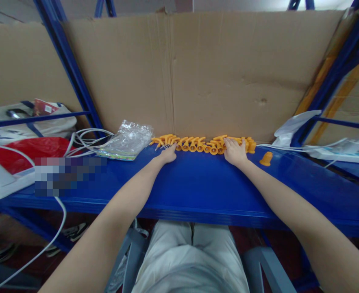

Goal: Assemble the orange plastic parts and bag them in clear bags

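Observation:
A row of orange-yellow plastic pieces (pixel 192 147) with round hollow ends lies along the back of the blue table. At its left end my left hand (pixel 168 154) rests against the pieces, thumb and a finger apart. Beside that hand, orange pieces with ball chains (pixel 166 140) lie close together. My right hand (pixel 236 152) lies with spread fingers over the pieces at the right end, touching them and partly hiding them. A single orange piece (pixel 266 159) stands apart, right of my right hand. Neither hand lifts anything.
Left of the row lies a clear plastic bag (pixel 129 140), with white cables (pixel 88 134) and a red bag (pixel 29 150) beyond. A cardboard sheet (pixel 216 77) closes the back. Blue posts (pixel 72 69) flank it. A white power strip (pixel 340 154) lies right.

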A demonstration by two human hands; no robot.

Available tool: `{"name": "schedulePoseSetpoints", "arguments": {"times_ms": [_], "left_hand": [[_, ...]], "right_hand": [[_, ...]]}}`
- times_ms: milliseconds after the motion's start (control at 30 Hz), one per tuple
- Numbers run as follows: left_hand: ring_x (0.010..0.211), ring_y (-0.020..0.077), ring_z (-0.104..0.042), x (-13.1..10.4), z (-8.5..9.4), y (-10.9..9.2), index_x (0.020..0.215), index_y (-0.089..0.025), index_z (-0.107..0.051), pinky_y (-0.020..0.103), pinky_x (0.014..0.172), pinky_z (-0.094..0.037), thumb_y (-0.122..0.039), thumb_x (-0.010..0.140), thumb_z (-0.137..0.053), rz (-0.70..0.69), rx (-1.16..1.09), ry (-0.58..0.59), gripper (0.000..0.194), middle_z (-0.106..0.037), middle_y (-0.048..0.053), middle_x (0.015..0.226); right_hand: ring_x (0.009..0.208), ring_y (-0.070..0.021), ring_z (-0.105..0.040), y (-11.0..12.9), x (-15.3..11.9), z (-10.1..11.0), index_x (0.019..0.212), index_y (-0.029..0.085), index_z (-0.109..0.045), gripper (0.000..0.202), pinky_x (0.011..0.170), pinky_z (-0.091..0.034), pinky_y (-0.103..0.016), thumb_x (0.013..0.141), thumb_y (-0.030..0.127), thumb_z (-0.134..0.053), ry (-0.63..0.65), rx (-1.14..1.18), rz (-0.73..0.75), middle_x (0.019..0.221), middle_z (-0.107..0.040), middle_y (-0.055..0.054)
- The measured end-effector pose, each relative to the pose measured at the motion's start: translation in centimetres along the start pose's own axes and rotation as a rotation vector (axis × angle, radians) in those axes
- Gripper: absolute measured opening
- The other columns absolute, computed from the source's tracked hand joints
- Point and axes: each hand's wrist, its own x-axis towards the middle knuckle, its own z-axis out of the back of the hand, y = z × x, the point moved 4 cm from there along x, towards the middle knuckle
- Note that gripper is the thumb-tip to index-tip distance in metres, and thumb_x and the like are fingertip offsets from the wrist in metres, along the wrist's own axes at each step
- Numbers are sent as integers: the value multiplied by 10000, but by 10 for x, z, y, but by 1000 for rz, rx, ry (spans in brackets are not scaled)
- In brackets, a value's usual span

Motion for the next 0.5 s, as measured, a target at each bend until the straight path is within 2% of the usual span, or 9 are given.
{"name": "schedulePoseSetpoints", "arguments": {"times_ms": [133,200,300,367,500], "left_hand": [[1299,228,-531,-5,14,-3,1389,-178,-505,323,1088,-399,-84,843,-400,76,21,-37,565,-579,96,1397],[1251,248,-571,-7,21,1,1322,-198,-566,351,1057,-432,-90,851,-410,138,31,-79,508,-640,94,1316],[1242,265,-577,-9,26,13,1300,-207,-584,376,1038,-449,-97,853,-430,229,38,-110,486,-649,99,1301],[1283,270,-541,-10,24,20,1344,-212,-555,405,1061,-432,-99,852,-431,263,32,-89,519,-596,103,1374],[1423,295,-359,-10,16,28,1460,-249,-434,553,1132,-317,-87,840,-410,270,34,12,641,-342,73,1574]], "right_hand": [[1340,-326,-444,1,0,-1,1424,56,-457,583,1090,-171,-689,859,142,-343,-2,35,10,1451,-490,-205],[1341,-328,-442,1,-1,-1,1420,71,-466,586,1085,-168,-697,850,135,-349,-5,41,16,1452,-491,-202],[1344,-323,-438,2,-1,-1,1415,90,-477,585,1085,-170,-697,845,131,-349,-6,39,23,1454,-492,-194],[1346,-320,-436,2,-1,-1,1414,86,-476,585,1090,-169,-692,845,130,-350,1,32,22,1458,-487,-193],[1352,-320,-427,3,-2,0,1418,75,-469,592,1096,-168,-689,840,128,-354,11,28,20,1462,-482,-197]]}}
